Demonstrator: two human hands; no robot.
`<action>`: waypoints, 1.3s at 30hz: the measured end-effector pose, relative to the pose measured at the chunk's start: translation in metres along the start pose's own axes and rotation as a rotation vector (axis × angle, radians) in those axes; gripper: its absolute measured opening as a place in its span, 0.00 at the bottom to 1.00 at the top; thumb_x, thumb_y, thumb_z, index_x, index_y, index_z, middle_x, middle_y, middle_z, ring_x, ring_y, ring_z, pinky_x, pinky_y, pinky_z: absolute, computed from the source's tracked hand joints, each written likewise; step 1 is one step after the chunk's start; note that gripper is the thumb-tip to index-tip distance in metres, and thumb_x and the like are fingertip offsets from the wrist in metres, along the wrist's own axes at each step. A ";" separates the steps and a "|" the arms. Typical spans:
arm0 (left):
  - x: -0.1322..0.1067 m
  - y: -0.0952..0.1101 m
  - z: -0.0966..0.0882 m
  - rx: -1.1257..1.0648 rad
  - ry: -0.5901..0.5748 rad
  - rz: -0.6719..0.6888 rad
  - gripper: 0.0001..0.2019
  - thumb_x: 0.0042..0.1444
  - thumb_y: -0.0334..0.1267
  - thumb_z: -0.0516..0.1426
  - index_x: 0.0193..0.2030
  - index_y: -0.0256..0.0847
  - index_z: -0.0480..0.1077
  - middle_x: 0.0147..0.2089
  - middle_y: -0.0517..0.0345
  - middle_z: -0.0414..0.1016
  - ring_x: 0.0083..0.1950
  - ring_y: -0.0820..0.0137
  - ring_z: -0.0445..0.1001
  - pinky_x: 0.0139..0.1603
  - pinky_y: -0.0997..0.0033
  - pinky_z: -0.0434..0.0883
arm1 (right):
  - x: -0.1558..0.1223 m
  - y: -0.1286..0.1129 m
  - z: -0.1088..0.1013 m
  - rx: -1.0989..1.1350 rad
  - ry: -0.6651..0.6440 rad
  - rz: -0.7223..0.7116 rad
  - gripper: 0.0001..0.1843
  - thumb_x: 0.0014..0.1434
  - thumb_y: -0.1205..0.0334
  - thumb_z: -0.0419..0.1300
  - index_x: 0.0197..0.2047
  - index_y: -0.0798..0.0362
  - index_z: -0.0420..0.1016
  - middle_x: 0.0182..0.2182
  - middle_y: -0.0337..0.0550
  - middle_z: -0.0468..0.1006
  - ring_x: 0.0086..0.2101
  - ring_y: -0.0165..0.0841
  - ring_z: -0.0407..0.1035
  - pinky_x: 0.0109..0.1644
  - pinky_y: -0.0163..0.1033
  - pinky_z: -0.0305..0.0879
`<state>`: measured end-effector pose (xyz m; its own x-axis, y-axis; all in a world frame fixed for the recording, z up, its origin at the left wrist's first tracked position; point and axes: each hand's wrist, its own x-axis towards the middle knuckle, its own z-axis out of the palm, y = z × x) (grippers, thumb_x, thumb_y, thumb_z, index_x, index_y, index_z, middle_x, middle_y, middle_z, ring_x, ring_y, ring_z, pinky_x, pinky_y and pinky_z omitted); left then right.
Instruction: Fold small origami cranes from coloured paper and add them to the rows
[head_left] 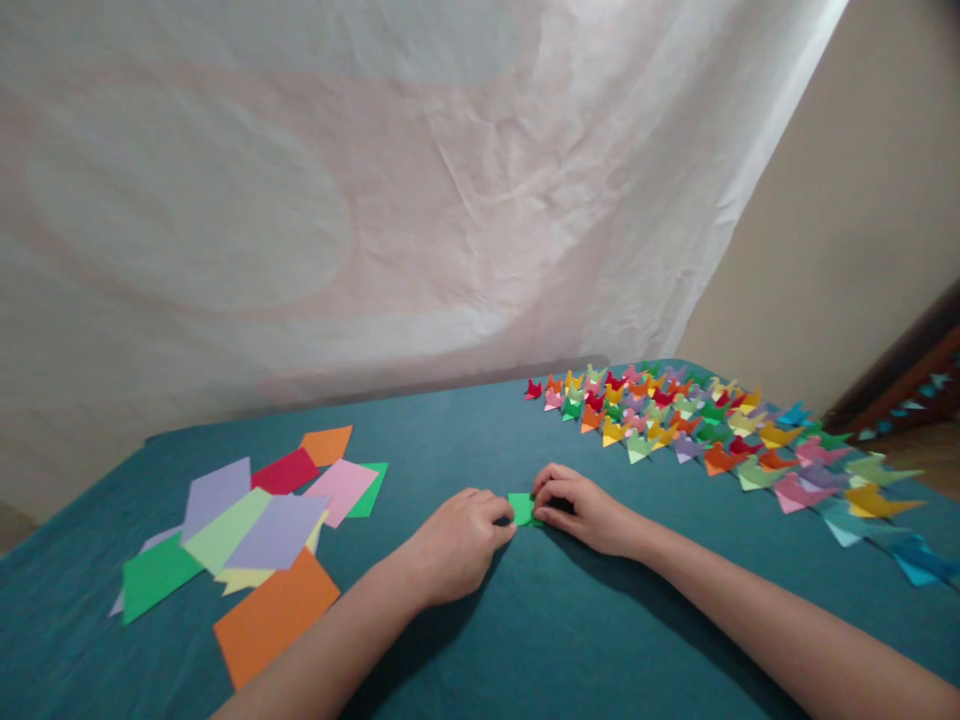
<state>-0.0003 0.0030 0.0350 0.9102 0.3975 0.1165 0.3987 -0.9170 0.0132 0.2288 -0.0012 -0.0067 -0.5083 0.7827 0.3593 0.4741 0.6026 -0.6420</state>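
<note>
A small piece of green origami paper (521, 508), folded down in size, lies on the teal cloth between my two hands. My left hand (466, 545) has its fingers closed at the paper's left edge, with the fingertips pressed together. From the other side, my right hand (581, 508) pinches the right edge between thumb and fingers. Both hands rest low at the table surface, and their fingers hide the paper's ends, so the exact folds cannot be made out.
Loose sheets of coloured paper, among them an orange sheet (277, 615) and a red sheet (285, 471), lie overlapping on the left. Rows of several folded paper birds (660, 410) stand at the right. A teal cloth (442, 430) covers the table; a pale curtain (420, 200) hangs behind.
</note>
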 end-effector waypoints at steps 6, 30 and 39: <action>0.000 0.000 -0.003 -0.025 -0.016 0.019 0.11 0.58 0.27 0.50 0.42 0.38 0.72 0.42 0.50 0.75 0.46 0.64 0.71 0.49 0.63 0.65 | 0.002 0.002 0.003 -0.031 0.020 0.024 0.05 0.59 0.64 0.56 0.32 0.54 0.70 0.38 0.45 0.70 0.39 0.33 0.66 0.45 0.40 0.64; -0.011 0.003 0.002 -0.123 0.026 -0.006 0.17 0.56 0.27 0.49 0.51 0.39 0.67 0.50 0.49 0.72 0.50 0.63 0.69 0.53 0.61 0.65 | 0.005 0.005 0.009 -0.106 0.062 0.036 0.06 0.58 0.67 0.56 0.29 0.53 0.66 0.37 0.44 0.69 0.39 0.33 0.64 0.44 0.42 0.63; -0.013 0.003 0.012 -0.169 0.092 -0.008 0.15 0.58 0.27 0.47 0.51 0.37 0.66 0.50 0.49 0.71 0.50 0.64 0.68 0.54 0.61 0.64 | 0.004 0.004 0.008 -0.103 0.044 0.048 0.05 0.58 0.69 0.55 0.29 0.53 0.66 0.38 0.44 0.68 0.40 0.34 0.64 0.45 0.43 0.62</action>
<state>-0.0093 -0.0045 0.0219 0.8899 0.4069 0.2062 0.3743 -0.9097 0.1800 0.2232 0.0032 -0.0131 -0.4523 0.8158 0.3603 0.5698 0.5751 -0.5870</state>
